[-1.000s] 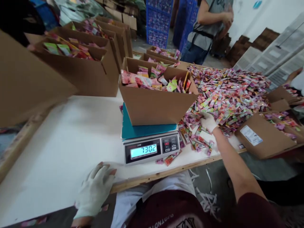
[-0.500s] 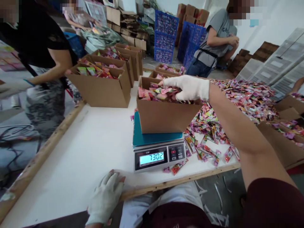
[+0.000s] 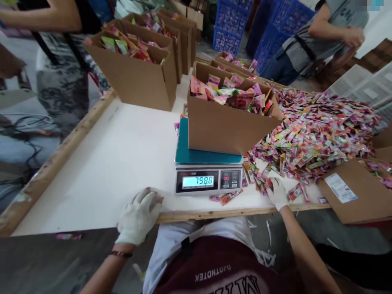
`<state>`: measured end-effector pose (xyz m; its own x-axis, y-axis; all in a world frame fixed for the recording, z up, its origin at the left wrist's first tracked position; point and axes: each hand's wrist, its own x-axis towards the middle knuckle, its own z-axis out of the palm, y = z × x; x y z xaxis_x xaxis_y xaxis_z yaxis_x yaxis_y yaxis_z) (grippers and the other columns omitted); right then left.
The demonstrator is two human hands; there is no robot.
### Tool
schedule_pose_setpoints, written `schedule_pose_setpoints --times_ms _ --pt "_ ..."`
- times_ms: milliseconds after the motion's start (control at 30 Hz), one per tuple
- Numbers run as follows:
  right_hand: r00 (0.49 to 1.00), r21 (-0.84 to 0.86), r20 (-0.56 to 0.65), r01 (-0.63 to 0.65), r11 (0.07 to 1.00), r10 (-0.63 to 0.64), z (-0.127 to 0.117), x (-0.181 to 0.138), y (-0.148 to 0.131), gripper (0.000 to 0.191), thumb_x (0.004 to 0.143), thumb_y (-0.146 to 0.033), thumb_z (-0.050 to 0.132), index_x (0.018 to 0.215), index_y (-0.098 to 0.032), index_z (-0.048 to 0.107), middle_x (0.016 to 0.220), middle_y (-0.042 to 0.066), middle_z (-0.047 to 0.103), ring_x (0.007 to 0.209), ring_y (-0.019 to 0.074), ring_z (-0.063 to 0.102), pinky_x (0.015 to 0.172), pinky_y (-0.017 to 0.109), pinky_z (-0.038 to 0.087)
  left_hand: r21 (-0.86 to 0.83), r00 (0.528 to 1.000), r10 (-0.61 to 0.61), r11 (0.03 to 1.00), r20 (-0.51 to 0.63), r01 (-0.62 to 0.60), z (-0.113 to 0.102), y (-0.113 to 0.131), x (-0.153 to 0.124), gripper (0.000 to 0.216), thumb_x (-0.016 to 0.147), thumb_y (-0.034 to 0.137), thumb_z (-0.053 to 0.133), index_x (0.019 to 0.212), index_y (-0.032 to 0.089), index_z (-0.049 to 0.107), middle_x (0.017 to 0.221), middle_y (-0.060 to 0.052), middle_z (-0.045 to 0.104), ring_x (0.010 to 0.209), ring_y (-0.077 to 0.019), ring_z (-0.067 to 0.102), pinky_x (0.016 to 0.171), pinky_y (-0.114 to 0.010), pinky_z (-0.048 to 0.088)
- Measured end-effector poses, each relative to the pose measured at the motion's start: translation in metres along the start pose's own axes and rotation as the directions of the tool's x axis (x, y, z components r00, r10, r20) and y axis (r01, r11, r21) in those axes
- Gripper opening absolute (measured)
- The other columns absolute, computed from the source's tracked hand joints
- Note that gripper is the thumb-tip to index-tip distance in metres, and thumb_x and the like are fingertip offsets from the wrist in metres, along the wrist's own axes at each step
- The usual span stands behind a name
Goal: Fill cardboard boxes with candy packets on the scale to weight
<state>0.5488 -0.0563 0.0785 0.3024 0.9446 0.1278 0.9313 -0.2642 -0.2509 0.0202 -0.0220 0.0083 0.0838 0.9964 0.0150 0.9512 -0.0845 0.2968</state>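
Observation:
A cardboard box (image 3: 228, 126) heaped with bright sachets stands on a digital scale (image 3: 208, 176) whose display reads 7988. My left hand (image 3: 139, 216), in a white glove, lies flat with fingers apart on the table's front edge, left of the scale. My gloved right hand (image 3: 277, 194) rests among loose sachets just right of the scale, its fingers curled on some of them. A big pile of sachets (image 3: 315, 126) spreads across the table to the right.
More sachet-filled boxes (image 3: 137, 69) stand at the back left. A flat labelled carton (image 3: 355, 192) lies at the right edge. One person (image 3: 55, 49) stands at the left, another (image 3: 318, 36) at the back right by blue crates (image 3: 232, 24).
My right hand left the box top and dropped to the loose sachets beside the scale. The scale reading rose from 7302 to 7988. My left hand stayed put.

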Motion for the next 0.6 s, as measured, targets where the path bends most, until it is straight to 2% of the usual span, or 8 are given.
schedule_pose_setpoints --times_ms 67,167,233,333,400,500,533,600 --pt "0.999 0.001 -0.003 -0.037 0.999 0.037 0.012 -0.006 0.005 0.024 0.079 -0.022 0.05 0.092 -0.019 0.07 0.091 0.013 0.072 0.088 0.0263 0.067 0.085 0.039 0.057 -0.007 1.0 -0.003 1.0 -0.008 0.003 0.0 0.0 0.0 0.047 0.101 0.045 0.041 0.119 0.014 0.072 0.146 -0.017 0.061 0.129 -0.0395 0.061 0.103 -0.053 0.054" --pt "0.998 0.032 -0.036 -0.051 0.998 0.052 -0.001 0.018 0.007 0.02 0.079 -0.022 0.045 0.082 -0.02 0.065 0.074 0.009 0.066 0.072 0.0235 0.061 0.072 0.035 0.053 -0.033 1.0 0.002 0.999 -0.021 -0.003 0.001 0.0 0.0 0.046 0.1 0.045 0.042 0.116 0.015 0.073 0.145 -0.018 0.062 0.129 -0.0392 0.061 0.103 -0.054 0.054" --pt "0.994 0.048 -0.093 -0.048 0.998 0.052 -0.03 0.045 0.001 0.022 0.084 -0.026 0.042 0.083 -0.02 0.063 0.07 0.008 0.063 0.068 0.0229 0.058 0.07 0.035 0.05 -0.045 1.0 0.002 0.999 -0.028 -0.004 0.002 -0.001 0.0 0.043 0.099 0.043 0.044 0.115 0.016 0.073 0.144 -0.017 0.062 0.128 -0.0379 0.061 0.103 -0.053 0.054" --pt "0.951 0.057 -0.31 0.022 0.998 -0.003 -0.098 0.084 -0.031 0.027 0.092 -0.033 0.043 0.096 -0.018 0.065 0.084 0.009 0.065 0.079 0.0233 0.058 0.08 0.037 0.049 -0.049 1.0 0.004 0.999 -0.03 -0.006 0.001 -0.001 -0.001 0.039 0.097 0.04 0.047 0.115 0.018 0.073 0.143 -0.016 0.063 0.127 -0.0366 0.062 0.104 -0.052 0.054" --pt "0.804 0.006 -0.565 0.229 0.973 -0.186 -0.148 0.109 -0.071 0.023 0.094 -0.035 0.05 0.095 -0.018 0.066 0.087 0.009 0.065 0.081 0.0223 0.057 0.081 0.038 0.048 -0.051 1.0 0.007 0.999 -0.026 -0.008 0.001 -0.001 -0.001 0.04 0.097 0.041 0.047 0.115 0.017 0.073 0.143 -0.017 0.062 0.128 -0.0374 0.061 0.105 -0.053 0.054" --pt "0.555 -0.136 -0.7 0.514 0.847 -0.45 -0.208 0.145 -0.15 0.022 0.098 -0.033 0.053 0.102 -0.016 0.068 0.093 0.01 0.068 0.087 0.0212 0.062 0.086 0.037 0.05 -0.045 1.0 -0.005 0.999 -0.013 0.004 0.0 -0.001 -0.001 0.044 0.098 0.042 0.044 0.118 0.015 0.073 0.146 -0.018 0.061 0.129 -0.0388 0.061 0.104 -0.054 0.054" --pt "0.502 -0.156 -0.702 0.583 0.797 -0.505 -0.22 0.157 -0.178 0.02 0.098 -0.029 0.054 0.103 -0.016 0.068 0.094 0.01 0.069 0.089 0.0204 0.064 0.086 0.036 0.051 -0.039 1.0 -0.008 0.999 -0.01 0.008 0.0 -0.002 -0.001 0.045 0.098 0.043 0.043 0.118 0.015 0.072 0.146 -0.017 0.061 0.13 -0.039 0.061 0.104 -0.054 0.054" --pt "0.5 -0.109 -0.643 0.689 0.716 -0.58 -0.235 0.179 -0.23 0.017 0.097 -0.023 0.052 0.106 -0.018 0.067 0.099 0.007 0.07 0.091 0.0173 0.066 0.09 0.033 0.054 -0.019 1.0 -0.006 1.0 -0.005 0.006 0.0 -0.003 -0.001 0.045 0.099 0.042 0.041 0.118 0.015 0.072 0.147 -0.018 0.06 0.13 -0.0386 0.061 0.105 -0.054 0.054"
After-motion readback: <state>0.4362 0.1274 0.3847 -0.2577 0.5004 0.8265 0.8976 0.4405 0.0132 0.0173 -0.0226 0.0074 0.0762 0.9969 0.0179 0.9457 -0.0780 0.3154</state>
